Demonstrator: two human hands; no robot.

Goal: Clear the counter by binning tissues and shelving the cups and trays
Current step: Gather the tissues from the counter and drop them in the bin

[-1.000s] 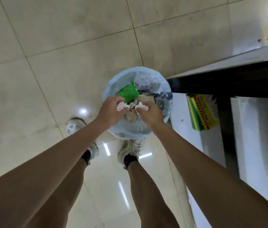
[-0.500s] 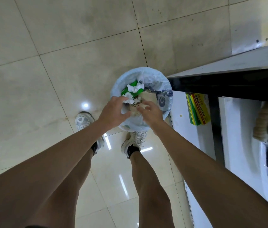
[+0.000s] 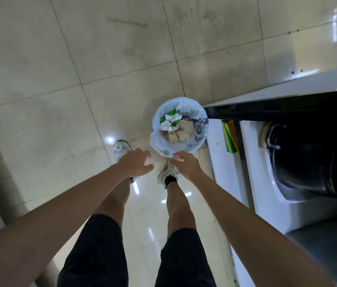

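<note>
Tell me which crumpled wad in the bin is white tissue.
The white tissue lies at the far-left of the bin, partly over green packaging; the wads beside it, nearer the right hand, are brown.

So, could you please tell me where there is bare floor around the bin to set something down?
The tiles left of and beyond the bin are bare. It is crowded on the near side, with both shoes and the open left hand and right hand, and on the right, where the counter abuts it.
</note>
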